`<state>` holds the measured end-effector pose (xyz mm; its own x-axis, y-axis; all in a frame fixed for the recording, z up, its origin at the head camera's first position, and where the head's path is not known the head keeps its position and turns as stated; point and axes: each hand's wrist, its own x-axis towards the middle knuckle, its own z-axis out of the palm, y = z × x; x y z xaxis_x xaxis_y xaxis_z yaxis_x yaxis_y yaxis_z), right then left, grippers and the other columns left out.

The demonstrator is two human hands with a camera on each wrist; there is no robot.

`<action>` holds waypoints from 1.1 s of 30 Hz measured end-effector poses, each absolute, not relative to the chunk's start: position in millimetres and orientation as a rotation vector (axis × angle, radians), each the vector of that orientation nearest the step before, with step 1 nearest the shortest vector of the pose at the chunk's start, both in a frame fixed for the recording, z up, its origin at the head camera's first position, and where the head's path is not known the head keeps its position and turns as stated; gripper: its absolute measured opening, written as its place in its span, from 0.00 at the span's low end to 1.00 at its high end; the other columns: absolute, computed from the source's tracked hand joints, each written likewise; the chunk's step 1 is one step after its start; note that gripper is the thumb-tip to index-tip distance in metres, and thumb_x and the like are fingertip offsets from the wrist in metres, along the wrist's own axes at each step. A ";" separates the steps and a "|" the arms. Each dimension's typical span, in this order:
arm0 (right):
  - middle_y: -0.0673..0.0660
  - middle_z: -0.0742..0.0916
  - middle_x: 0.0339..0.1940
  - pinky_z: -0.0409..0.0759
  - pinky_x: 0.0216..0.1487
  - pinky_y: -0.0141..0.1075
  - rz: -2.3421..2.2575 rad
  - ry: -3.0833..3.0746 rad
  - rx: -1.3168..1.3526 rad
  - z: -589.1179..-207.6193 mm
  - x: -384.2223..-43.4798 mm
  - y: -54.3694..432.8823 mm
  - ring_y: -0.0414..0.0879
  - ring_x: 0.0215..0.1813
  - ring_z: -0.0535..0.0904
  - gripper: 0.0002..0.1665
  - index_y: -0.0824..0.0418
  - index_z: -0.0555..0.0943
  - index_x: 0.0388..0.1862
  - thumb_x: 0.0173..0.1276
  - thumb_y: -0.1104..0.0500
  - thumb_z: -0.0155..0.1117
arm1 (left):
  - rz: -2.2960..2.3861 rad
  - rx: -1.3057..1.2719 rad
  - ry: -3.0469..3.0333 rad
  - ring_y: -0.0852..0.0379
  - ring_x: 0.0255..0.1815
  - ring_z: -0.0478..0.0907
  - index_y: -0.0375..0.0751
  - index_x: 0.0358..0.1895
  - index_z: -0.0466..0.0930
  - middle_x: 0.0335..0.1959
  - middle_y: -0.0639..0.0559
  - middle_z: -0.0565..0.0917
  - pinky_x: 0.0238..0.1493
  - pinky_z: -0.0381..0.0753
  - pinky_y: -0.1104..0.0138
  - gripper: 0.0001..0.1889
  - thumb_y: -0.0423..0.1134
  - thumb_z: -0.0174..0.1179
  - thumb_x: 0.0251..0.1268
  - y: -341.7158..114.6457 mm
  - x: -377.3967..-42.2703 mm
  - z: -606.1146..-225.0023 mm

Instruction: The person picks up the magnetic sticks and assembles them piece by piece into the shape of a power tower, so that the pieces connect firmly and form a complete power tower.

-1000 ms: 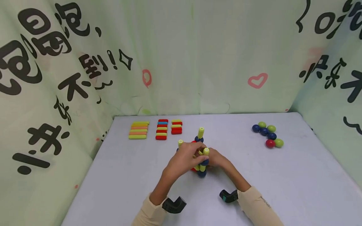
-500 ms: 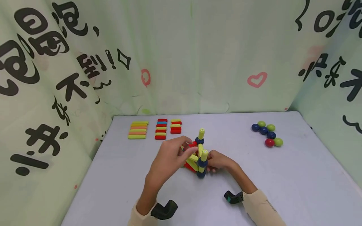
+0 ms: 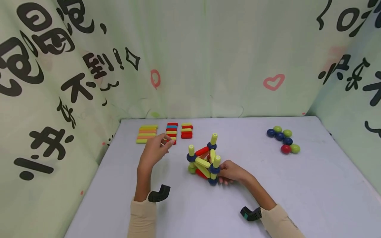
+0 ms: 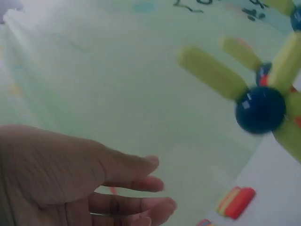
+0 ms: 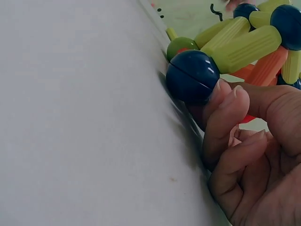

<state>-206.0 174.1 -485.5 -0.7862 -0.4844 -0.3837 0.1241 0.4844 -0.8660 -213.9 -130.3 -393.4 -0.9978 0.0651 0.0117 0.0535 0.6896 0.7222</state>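
Note:
A ball-and-stick toy frame (image 3: 205,163) stands on the table, with yellow-green and red sticks joined by dark blue and green balls. Yellow-green sticks point up from its top balls. At its lower right, my right hand (image 3: 233,171) holds it with curled fingers; in the right wrist view the fingertips press against a bottom blue ball (image 5: 193,77). My left hand (image 3: 156,147) is over the near end of a row of short red, yellow and blue sticks (image 3: 171,129), fingers loosely bent. Nothing shows between its thumb and fingers (image 4: 141,165) in the left wrist view.
A row of longer yellow and orange sticks (image 3: 147,131) lies at the back left. Another row of red and yellow sticks (image 3: 187,131) is behind the frame. Loose blue, green and red balls (image 3: 282,138) cluster at the back right. A printed curtain (image 3: 226,66) borders the table.
My left hand has left the frame and moved left and away to the short stick row. My right hand stays at the frame, which is now more visible.

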 end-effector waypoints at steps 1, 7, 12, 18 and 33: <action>0.49 0.81 0.15 0.63 0.17 0.25 -1.320 2.127 -0.291 -486.3 -205.1 174.9 0.36 0.15 0.70 0.12 0.69 0.82 0.32 0.71 0.63 0.55 | 1.209 0.071 2.864 0.53 0.34 0.82 0.40 0.48 0.80 0.37 0.45 0.85 0.37 0.82 0.64 0.14 0.46 0.60 0.69 -131.6 -221.1 -402.7; 0.50 0.83 0.19 0.67 0.18 0.26 -1.380 2.099 -0.315 -488.1 -200.2 177.1 0.37 0.18 0.74 0.12 0.70 0.82 0.42 0.71 0.63 0.55 | 1.086 -0.129 2.844 0.46 0.52 0.77 0.41 0.56 0.78 0.50 0.40 0.80 0.48 0.83 0.57 0.15 0.41 0.60 0.69 -139.0 -252.8 -454.4; 0.54 0.85 0.26 0.73 0.21 0.29 -1.404 2.104 -0.377 -488.0 -193.5 181.2 0.39 0.22 0.78 0.14 0.71 0.76 0.49 0.71 0.61 0.57 | 1.019 -0.193 2.849 0.41 0.62 0.69 0.47 0.69 0.69 0.62 0.34 0.68 0.57 0.79 0.49 0.26 0.38 0.60 0.68 -140.7 -262.1 -479.3; 0.64 0.77 0.50 0.82 0.30 0.35 -1.417 2.106 -0.415 -484.0 -184.5 186.8 0.47 0.35 0.83 0.33 0.66 0.59 0.67 0.67 0.63 0.63 | 1.033 -0.163 2.893 0.43 0.52 0.71 0.50 0.69 0.70 0.58 0.35 0.65 0.52 0.80 0.53 0.25 0.37 0.59 0.69 -138.4 -265.8 -491.9; 0.58 0.80 0.59 0.78 0.56 0.44 -1.365 2.603 -0.559 -495.4 -170.4 156.5 0.48 0.55 0.76 0.47 0.62 0.64 0.68 0.56 0.51 0.77 | 1.153 -0.239 2.965 0.49 0.40 0.75 0.43 0.63 0.75 0.40 0.42 0.79 0.43 0.79 0.60 0.18 0.37 0.56 0.71 -165.2 -269.4 -491.1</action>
